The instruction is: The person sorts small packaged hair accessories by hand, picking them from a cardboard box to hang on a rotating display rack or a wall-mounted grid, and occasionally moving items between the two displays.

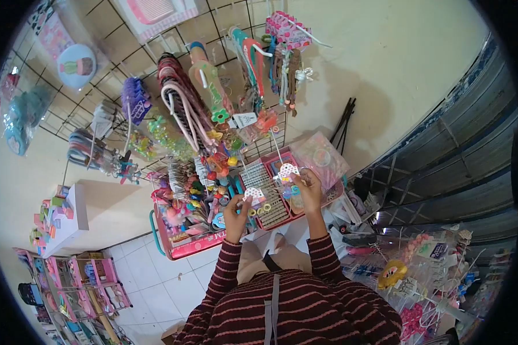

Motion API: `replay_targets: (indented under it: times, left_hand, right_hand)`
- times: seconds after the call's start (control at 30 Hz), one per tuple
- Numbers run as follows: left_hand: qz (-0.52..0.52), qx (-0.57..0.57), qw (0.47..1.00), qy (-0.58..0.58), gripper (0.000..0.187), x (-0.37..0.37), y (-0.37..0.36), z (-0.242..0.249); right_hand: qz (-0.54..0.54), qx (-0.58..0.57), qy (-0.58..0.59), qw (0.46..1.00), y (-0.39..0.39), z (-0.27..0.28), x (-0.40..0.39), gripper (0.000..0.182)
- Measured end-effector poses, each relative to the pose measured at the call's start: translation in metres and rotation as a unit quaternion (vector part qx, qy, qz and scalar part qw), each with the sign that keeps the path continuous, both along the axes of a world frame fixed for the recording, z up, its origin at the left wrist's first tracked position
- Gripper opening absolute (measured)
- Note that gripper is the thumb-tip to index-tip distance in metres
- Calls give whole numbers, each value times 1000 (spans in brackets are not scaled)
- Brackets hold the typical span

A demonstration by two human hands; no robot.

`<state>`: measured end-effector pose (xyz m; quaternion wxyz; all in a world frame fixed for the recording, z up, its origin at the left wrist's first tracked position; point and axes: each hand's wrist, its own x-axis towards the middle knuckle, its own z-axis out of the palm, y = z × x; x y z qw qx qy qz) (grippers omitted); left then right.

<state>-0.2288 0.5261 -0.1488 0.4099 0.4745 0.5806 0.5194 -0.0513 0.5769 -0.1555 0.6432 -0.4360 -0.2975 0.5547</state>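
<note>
My left hand [235, 217] is closed on a small white polka-dot card [254, 196], pinched by its edge between thumb and fingers. Small round yellowish pieces hang at the lower side of that card. A similar polka-dot card [288, 171] with colourful bits is pinched in my right hand [309, 191], close to the tip of a white rack hook [277, 145]. Both hands are above a pink tray [300, 210] with rows of small items on cards. What exactly is fixed to either card is too small to make out.
A black wire grid [112, 43] on the wall carries many hanging hair accessories, including braided bands [181, 98]. Below stands a red basket [181, 250] full of trinkets. Bagged goods [408, 270] hang at the right, near a dark shutter [443, 155]. Pink shelves [69, 287] stand lower left.
</note>
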Motion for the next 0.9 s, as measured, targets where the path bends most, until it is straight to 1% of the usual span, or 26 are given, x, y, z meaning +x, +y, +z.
replay_targets:
  times: [0.07,0.1,0.17,0.23,0.33,0.37,0.43,0.53,0.57,0.63,0.67,0.73,0.77,0.8,0.87,0.9]
  left_hand:
    - [8,18,1000,15,17,1,6,0]
    - [11,13,999,51,17,1,7,2]
    - [15,25,998,48,18,2,10,-1]
    - [22,44,998,38,20,-1,14,-11]
    - [9,24,997,69,21,-5,18,-7]
    - [9,22,997,68,21,-5,19,-8]
    - [14,35,999,31,21,-4,21,-10]
    - [23,41,998,41,20,-5,22,-18]
    - [25,41,998,41,20,-6,23,-17]
    - [10,22,997,68,20,-7,24,-11]
    - [12,24,997,67,20,-6,24,-9]
    - [13,45,998,33,20,-2,25,-3]
    - [16,48,998,33,20,-2,25,0]
    - [19,44,998,28,20,-1,25,3]
    - [26,46,998,25,20,-4,27,3]
    - [30,51,997,49,21,-7,29,-3]
  right_hand:
    - [-7,10,-17,1000,6,-3,-2,16]
    - [0,17,-3,1000,9,-4,-3,16]
    - [3,24,13,1000,13,-11,-5,16]
    - [3,8,-69,998,15,-21,-4,17]
    - [3,15,-70,997,15,-18,-5,14]
    - [4,13,-71,997,14,-17,-5,14]
    - [-10,19,-68,997,15,-14,-6,19]
    - [-9,0,-68,998,22,-20,-9,18]
    - [-8,1,-68,998,28,-28,-10,18]
    - [-16,22,-119,992,45,-45,-11,17]
    - [-15,24,-120,992,54,-45,-13,17]
    - [-21,56,-160,985,78,-41,-19,14]
    - [-41,40,-184,981,94,-49,-22,14]
    - [-39,45,-183,981,108,-53,-26,14]
    - [-68,61,-197,976,133,-53,-34,14]
    - [-64,66,-195,976,142,-50,-37,14]
